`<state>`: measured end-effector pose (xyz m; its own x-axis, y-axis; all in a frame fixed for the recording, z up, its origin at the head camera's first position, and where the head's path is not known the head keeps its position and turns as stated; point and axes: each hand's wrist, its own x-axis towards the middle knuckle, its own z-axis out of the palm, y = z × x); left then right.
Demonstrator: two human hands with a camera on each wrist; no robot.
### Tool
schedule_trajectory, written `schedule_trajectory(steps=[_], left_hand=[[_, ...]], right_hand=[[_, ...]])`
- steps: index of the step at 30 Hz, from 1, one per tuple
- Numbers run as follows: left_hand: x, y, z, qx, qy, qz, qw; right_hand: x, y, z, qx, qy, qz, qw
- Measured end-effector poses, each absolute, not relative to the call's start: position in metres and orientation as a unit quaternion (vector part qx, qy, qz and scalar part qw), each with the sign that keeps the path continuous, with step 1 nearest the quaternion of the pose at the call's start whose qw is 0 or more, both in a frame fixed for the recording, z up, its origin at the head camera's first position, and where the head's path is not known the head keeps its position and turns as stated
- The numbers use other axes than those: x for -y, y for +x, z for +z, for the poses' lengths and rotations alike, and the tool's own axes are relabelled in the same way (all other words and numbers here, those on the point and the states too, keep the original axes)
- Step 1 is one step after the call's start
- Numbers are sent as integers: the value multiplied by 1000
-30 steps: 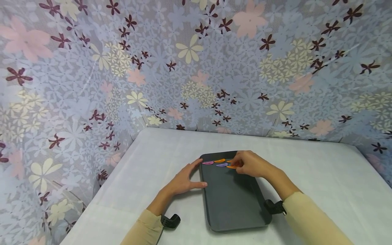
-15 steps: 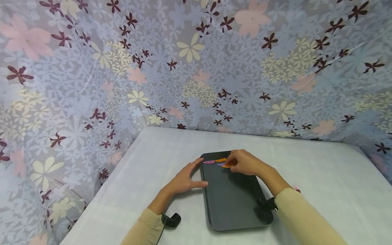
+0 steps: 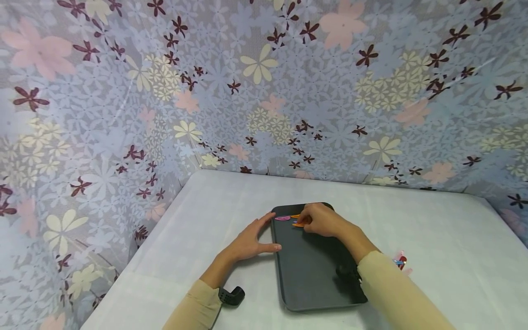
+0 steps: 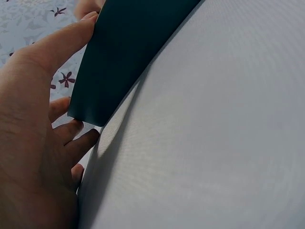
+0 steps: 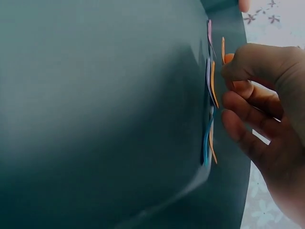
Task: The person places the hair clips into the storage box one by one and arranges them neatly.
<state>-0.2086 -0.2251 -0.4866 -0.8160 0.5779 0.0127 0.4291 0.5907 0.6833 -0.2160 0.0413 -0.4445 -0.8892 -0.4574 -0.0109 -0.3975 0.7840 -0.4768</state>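
Note:
A dark grey tray (image 3: pixel 309 275) lies on the white-covered table. Against its left rim rests my left hand (image 3: pixel 247 240), thumb and fingers spread; the left wrist view shows the fingertips touching the tray wall. Over the tray's far end, my right hand (image 3: pixel 323 220) pinches an orange snap hair clip (image 5: pixel 223 46) between thumb and index finger. Near it lie a pink hair clip (image 3: pixel 283 218), a purple hair clip (image 5: pixel 208 76), another orange hair clip (image 5: pixel 213 86) and a blue hair clip (image 5: pixel 206 143). My right hand hides part of the row in the head view.
Right of the tray, beside my right sleeve (image 3: pixel 396 293), small pink, red and blue items (image 3: pixel 401 261) lie on the white tablecloth (image 3: pixel 453 238). A floral curtain (image 3: pixel 264 114) hangs behind the table.
My right hand has moved left along the clips with the orange hair clip. Small coloured items have come out from behind the right sleeve. The left hand stays put on the rim.

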Motion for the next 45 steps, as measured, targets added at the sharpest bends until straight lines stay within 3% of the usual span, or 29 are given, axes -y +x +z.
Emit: schedule_trajectory(steps=[45], left_hand=[[228, -208, -487, -879, 283, 366, 117]], right_hand=[[5, -230, -462, -944, -242, -224, 25]])
